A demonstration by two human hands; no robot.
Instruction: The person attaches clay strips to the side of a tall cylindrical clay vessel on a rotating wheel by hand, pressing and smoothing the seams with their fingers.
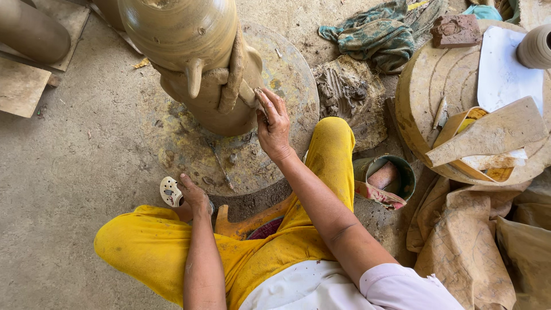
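Seen from above, seated cross-legged on a dusty concrete floor (69,172) in yellow trousers (143,252), facing a tall wet clay jar (189,57) that stands upright on a round turning slab (287,74). Right hand (272,123) raised to the jar's lower right flank, fingers curled closed around a small flat clay-smeared tool (252,95) whose tip presses where a vertical strip handle (232,74) joins the wall. Jar up and to the left of that grip, long axis vertical, rising toward the camera; right hand far nearer than the left. Left hand (192,195) low by the slab's near edge, resting beside a pale perforated sandal (170,191); open or closed, impossible to tell from this angle. To the right, a small bucket (396,172) of clay, a lump of grey clay (347,95), a teal rag (373,31), and a second round slab (419,86) carrying a white sheet (505,69) and a flat wooden paddle (493,135).
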